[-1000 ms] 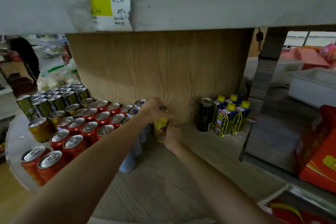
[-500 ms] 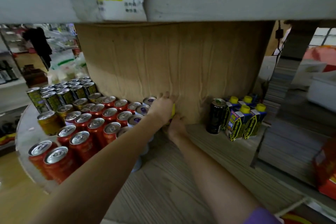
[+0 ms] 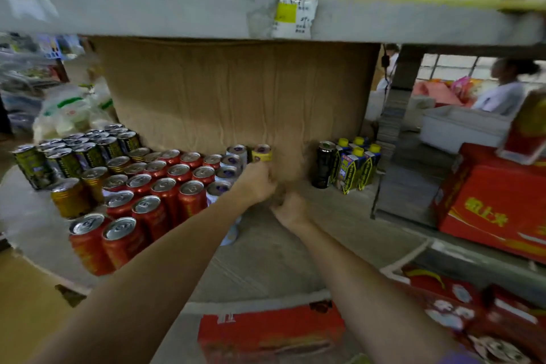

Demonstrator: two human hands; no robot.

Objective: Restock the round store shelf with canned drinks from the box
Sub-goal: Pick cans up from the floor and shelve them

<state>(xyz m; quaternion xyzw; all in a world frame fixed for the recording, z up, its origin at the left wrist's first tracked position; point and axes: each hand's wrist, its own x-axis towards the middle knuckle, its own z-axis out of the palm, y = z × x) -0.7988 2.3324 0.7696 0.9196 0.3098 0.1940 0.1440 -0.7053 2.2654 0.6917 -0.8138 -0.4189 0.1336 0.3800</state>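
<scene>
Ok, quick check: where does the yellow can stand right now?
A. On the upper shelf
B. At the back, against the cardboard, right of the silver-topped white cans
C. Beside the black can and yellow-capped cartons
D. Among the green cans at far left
B: the yellow can stands against the cardboard wall, just right of the white cans, with the left hand right below it.

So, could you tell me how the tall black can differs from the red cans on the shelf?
The tall black can stands alone beside yellow-capped cartons; the red cans are packed in rows. The tall black can sits right of both hands; the red cans sit left. Both stand upright with silver tops.
</scene>
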